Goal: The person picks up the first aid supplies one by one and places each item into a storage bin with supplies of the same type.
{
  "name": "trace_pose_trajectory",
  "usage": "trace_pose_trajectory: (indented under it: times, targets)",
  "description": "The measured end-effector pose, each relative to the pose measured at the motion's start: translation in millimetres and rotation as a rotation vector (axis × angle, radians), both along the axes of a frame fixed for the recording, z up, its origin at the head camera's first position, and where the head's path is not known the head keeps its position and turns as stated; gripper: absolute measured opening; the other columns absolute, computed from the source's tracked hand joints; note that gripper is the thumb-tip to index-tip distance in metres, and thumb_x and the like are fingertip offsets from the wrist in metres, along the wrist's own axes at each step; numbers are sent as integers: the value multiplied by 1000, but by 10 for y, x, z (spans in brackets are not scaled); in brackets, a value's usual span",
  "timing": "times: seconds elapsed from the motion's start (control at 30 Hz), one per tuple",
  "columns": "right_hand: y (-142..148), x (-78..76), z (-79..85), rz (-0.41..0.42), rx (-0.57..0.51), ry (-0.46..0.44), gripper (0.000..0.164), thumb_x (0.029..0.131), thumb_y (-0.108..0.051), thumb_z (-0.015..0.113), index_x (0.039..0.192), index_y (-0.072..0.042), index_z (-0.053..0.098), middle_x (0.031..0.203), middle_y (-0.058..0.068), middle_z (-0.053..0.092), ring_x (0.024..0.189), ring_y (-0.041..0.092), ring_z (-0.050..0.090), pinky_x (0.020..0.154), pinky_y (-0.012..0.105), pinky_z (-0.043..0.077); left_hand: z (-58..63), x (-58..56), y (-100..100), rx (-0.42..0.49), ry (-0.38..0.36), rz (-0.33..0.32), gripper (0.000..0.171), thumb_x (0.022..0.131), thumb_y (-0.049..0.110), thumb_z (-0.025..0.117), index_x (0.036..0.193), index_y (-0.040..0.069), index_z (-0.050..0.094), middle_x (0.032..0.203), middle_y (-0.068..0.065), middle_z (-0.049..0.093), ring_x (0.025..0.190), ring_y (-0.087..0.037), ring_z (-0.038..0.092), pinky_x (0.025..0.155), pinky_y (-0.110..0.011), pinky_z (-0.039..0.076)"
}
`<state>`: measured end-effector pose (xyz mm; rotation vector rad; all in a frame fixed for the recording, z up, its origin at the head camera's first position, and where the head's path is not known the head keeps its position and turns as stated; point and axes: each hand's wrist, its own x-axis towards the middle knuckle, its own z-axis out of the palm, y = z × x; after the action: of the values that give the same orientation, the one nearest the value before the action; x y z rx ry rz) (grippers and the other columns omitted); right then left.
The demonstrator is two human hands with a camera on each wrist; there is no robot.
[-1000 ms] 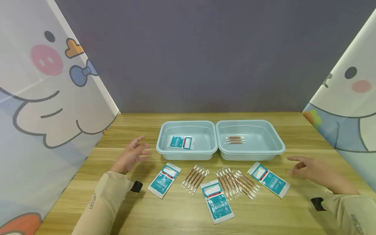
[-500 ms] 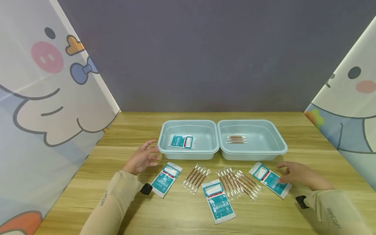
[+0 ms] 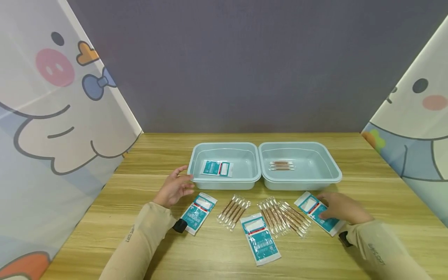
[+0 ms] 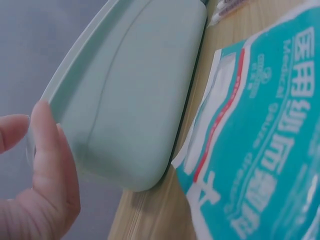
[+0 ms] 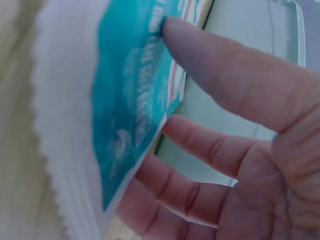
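My right hand [image 3: 344, 208] pinches a teal-and-white gauze dressing packet [image 3: 309, 204] at the right. In the right wrist view the thumb presses the packet's printed face [image 5: 132, 85], while the other fingers lie along and under its edge. My left hand [image 3: 175, 189] is at the left end of the left pale-green tray [image 3: 224, 180], fingers loosely bent near the rim. Whether they touch the rim I cannot tell. Just below that hand lies another gauze dressing packet [image 3: 197, 214], seen large in the left wrist view. A third packet [image 3: 260, 239] lies at front centre.
Inside the left tray is a gauze packet [image 3: 216, 168]. The adjoining right tray [image 3: 302, 181] holds a clear pack of cotton swabs [image 3: 281, 166]. Several more swab packs [image 3: 233, 212] lie on the wooden table [image 3: 196, 256] before the trays. A grey panel [image 3: 252, 77] stands behind.
My right hand has come left from beside the right gauze packet and taken hold of it; the packet has shifted slightly. My left hand has moved right, up to the left tray's end.
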<state>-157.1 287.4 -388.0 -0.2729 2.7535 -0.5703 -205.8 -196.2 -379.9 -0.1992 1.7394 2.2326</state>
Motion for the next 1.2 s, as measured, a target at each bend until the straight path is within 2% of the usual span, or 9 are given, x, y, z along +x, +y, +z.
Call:
trace_pose_trajectory:
  times: [0.07, 0.2, 0.33, 0.43, 0.6, 0.7, 0.83, 1.03, 1.2]
  targets:
    - [-57, 0, -5, -4, -9, -6, 61, 74, -22, 81, 122, 7, 56, 102, 16, 62, 77, 22, 55, 62, 38, 49, 3, -4, 13, 12, 0, 8, 59, 97, 1, 48, 147, 6, 17, 89, -5, 52, 61, -11, 59, 59, -23, 56]
    - [-154, -5, -18, 7, -16, 5, 64, 72, -23, 82, 123, 6, 56, 101, 13, 62, 77, 22, 56, 62, 38, 50, -1, -9, 33, 23, 6, 20, 60, 98, 2, 47, 149, 5, 16, 91, -5, 51, 59, -10, 58, 59, -22, 56]
    - [-212, -12, -27, 22, -38, 15, 63, 71, -20, 83, 121, 6, 56, 94, 8, 62, 76, 22, 55, 62, 39, 50, -13, -13, 49, 29, 17, 29, 62, 97, 0, 48, 150, 5, 16, 85, -5, 53, 57, -9, 57, 58, -21, 55]
    - [-232, -17, -31, 29, -66, 12, 58, 72, -13, 80, 120, 8, 55, 89, 7, 60, 73, 20, 55, 61, 36, 49, -23, -20, 62, 45, 27, 32, 64, 96, -4, 48, 151, 4, 16, 81, -5, 54, 56, -9, 56, 57, -20, 55]
    - [-213, -27, -25, 50, -122, 34, 44, 77, -2, 73, 117, 9, 57, 86, 7, 60, 71, 18, 53, 58, 31, 47, -39, -44, 73, 72, 40, 26, 66, 96, -7, 46, 153, 5, 15, 85, -7, 51, 55, -8, 56, 57, -18, 54]
    - [-187, -20, 7, 76, -181, 79, 36, 80, 3, 69, 114, 11, 59, 78, 4, 56, 68, 15, 49, 55, 27, 44, -38, -60, 71, 83, 43, 20, 66, 96, -7, 45, 153, 6, 15, 89, -8, 50, 56, -7, 57, 57, -17, 55]
    - [-165, 4, 64, 116, -240, 114, 32, 83, 4, 66, 112, 14, 59, 73, -1, 52, 63, 9, 45, 52, 24, 41, -30, -70, 60, 102, 45, 20, 67, 96, -8, 45, 154, 7, 14, 84, -7, 53, 56, -7, 58, 57, -18, 55]
    - [-190, 66, 157, 177, -304, 84, 34, 84, 3, 66, 113, 17, 56, 73, -2, 55, 61, 3, 47, 51, 22, 43, -35, -60, 33, 126, 40, 9, 66, 97, -7, 44, 154, 7, 13, 71, -4, 56, 54, -7, 59, 55, -18, 55]
    - [-266, 127, 274, 224, -379, 88, 36, 88, -1, 64, 118, 17, 53, 75, -2, 52, 60, 2, 43, 49, 21, 41, -43, -49, 37, 127, 48, 1, 67, 97, -7, 45, 154, 6, 12, 71, -3, 56, 54, -7, 59, 56, -18, 55]
